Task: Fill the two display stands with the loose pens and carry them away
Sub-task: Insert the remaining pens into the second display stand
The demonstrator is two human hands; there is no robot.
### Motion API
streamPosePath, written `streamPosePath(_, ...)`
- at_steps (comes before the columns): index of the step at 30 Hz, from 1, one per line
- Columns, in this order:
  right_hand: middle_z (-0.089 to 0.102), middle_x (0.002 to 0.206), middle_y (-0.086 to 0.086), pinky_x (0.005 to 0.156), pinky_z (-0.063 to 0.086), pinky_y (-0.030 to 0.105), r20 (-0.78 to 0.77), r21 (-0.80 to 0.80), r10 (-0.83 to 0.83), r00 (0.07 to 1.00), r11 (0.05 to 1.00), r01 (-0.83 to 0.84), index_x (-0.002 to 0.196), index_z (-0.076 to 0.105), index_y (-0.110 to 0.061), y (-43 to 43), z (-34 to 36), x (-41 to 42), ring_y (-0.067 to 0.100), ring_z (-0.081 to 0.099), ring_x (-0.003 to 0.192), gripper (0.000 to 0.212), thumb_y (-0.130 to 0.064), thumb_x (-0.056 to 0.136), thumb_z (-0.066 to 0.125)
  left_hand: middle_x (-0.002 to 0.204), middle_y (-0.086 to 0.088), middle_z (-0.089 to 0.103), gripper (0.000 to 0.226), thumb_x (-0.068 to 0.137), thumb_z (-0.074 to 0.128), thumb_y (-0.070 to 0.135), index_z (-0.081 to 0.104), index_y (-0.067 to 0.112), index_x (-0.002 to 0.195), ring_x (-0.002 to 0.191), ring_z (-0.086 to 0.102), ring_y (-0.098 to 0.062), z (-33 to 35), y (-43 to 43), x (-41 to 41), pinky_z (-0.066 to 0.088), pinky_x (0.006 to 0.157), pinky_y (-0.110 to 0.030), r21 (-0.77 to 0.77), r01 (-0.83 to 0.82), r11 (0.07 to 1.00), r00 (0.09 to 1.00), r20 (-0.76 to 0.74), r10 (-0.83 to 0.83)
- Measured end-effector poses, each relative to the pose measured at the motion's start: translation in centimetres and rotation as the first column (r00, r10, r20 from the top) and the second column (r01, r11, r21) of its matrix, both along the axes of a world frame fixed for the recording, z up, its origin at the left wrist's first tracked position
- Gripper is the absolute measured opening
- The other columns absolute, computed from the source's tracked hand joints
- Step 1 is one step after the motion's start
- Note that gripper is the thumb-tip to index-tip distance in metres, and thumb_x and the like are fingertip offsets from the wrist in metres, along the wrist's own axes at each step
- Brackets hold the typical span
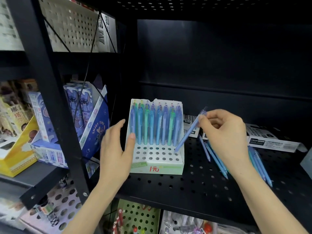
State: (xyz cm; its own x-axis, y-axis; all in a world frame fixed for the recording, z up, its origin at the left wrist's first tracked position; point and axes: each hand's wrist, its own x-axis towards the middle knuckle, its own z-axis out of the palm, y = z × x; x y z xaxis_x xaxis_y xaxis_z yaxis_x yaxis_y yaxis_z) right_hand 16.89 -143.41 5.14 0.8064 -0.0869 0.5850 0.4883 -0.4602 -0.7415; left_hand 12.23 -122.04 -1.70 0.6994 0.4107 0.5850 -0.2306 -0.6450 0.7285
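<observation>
Black perforated metal is making up the shelf [194, 186] at centre frame, round holes punched in rows. A pale, stepped display stand [156, 163] is sitting on it just left of centre, glossy card or plastic, its lower tiers dotted with empty round sockets and a red handwritten price on the front lip. Slim pens in blue, teal and lilac are standing upright in its back rows [156, 124], long axes vertical, clips toward the top of the frame.

The right hand [224, 132] is pinching a lilac pen [189, 132] near its upper end between thumb and fingertips. The pen is slanting, tip pointing down-left at a socket on the stand's right edge; whether the tip is already seated is hard to tell.

The left hand [116, 149] is lying loosely open against the stand's left side, thumb touching the stand's left edge, the other fingers spread and holding nothing.

Loose pens [217, 159] are lying flat at lower right of the shelf, long axes running diagonally, tips toward the lower right. White and black cartons [263, 137] are resting behind them.
</observation>
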Motion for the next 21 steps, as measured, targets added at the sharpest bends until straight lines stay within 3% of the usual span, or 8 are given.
streamPosePath(3,0.062,0.068,-0.011,0.061,0.047,0.019,0.069,-0.068,-0.055,0.996,0.996,0.06,0.079,0.064,-0.018,0.4,0.2,0.1,0.004,0.058,0.064,0.008,-0.023,0.086,0.062,0.151,0.011,0.025,0.057,0.095,0.038,0.038,0.018,0.028,0.147,0.138,0.024,-0.007,-1.0,-0.3,0.5,0.023,0.114,-0.034,-0.005,0.088,0.996,0.992,-0.089,-0.088)
streamPosePath(7,0.062,0.067,-0.011,0.061,0.049,0.022,0.086,-0.142,-0.076,0.993,0.986,0.088,0.081,0.066,-0.016,0.9,0.2,0.4,0.002,0.057,0.062,0.01,-0.023,0.087,0.061,0.142,0.025,0.007,0.065,0.095,0.036,0.041,-0.003,0.035,0.146,0.129,0.008,0.01,-1.3,-0.8,0.8,0.012,0.107,-0.018,-0.005,0.162,0.987,0.975,-0.151,-0.161)
streamPosePath(11,0.063,0.068,-0.009,0.064,0.052,0.031,0.03,-0.22,-0.057,0.998,0.974,0.062,0.08,0.065,-0.016,1.8,-0.5,1.0,0.007,0.059,0.064,0.012,-0.024,0.087,0.061,0.155,0.008,0.009,0.07,0.095,0.035,0.043,-0.013,0.034,0.145,0.139,0.017,-0.007,-1.4,-0.9,0.9,0.025,0.113,-0.033,0.067,0.155,0.986,0.97,-0.2,-0.139)
streamPosePath(16,0.06,0.064,-0.01,0.06,0.047,0.026,0.019,-0.326,-0.078,0.997,0.942,0.08,0.076,0.063,-0.017,2.8,-0.6,1.6,0.01,0.058,0.062,0.014,-0.025,0.087,0.059,0.157,0.001,0.009,0.072,0.095,0.034,0.043,-0.014,0.029,0.146,0.141,0.018,-0.013,-1.7,-1.0,0.9,0.018,0.106,-0.021,0.128,0.13,0.983,0.974,-0.201,-0.102)
streamPosePath(21,0.064,0.069,-0.006,0.06,0.044,0.026,0.001,-0.461,-0.081,0.997,0.885,0.072,0.078,0.064,-0.018,3.4,-0.7,1.8,0.014,0.06,0.067,0.019,-0.031,0.089,0.056,0.154,-0.004,0.018,0.072,0.095,0.037,0.041,-0.009,0.024,0.148,0.138,0.024,-0.017,-1.9,-0.9,1.1,0.02,0.104,-0.021,0.166,0.099,0.981,0.977,-0.205,-0.064)
